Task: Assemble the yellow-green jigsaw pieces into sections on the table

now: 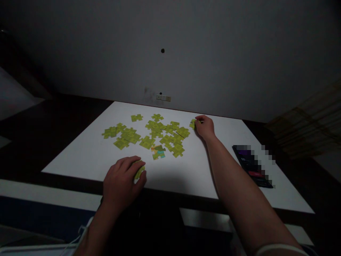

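Your left hand (122,185): fingers clamped on a green jigsaw piece (140,172).
Your right hand (205,128): fingers pinched together on a second green piece (193,123).

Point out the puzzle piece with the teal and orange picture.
In the head view, the teal-and-orange puzzle piece lies on the white board at the near edge of the yellow-green puzzle pieces, ahead and to the right of the left hand.

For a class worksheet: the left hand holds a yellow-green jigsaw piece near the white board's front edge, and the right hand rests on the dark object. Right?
No: the head view shows the right hand apart from the dark object, its fingers on another jigsaw piece at the right end of the pile. The rest stands.
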